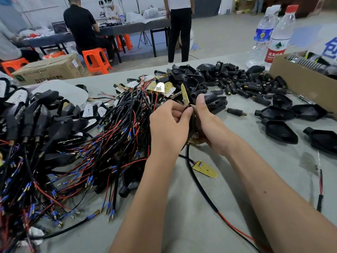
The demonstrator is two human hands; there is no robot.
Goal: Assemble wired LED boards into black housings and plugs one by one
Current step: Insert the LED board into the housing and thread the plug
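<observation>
My left hand (pixel 169 125) pinches the red and black wires of a yellow LED board (pixel 184 95) that stands up between my two hands. My right hand (pixel 207 123) curls round a black housing (pixel 191 121), mostly hidden behind the fingers. A black cable (pixel 198 183) hangs from the hands and runs toward me, ending in red wire. Another yellow LED board (pixel 205 168) lies on the table below my hands. Loose black plugs (pixel 237 111) and empty black housings (pixel 280 133) lie to the right.
A tangle of wired boards (pixel 102 143) covers the left of the grey table (pixel 237 179), with finished black units (pixel 36 114) at far left. A cardboard box (pixel 300 83) and two water bottles (pixel 277 33) stand at back right. People work at a far table.
</observation>
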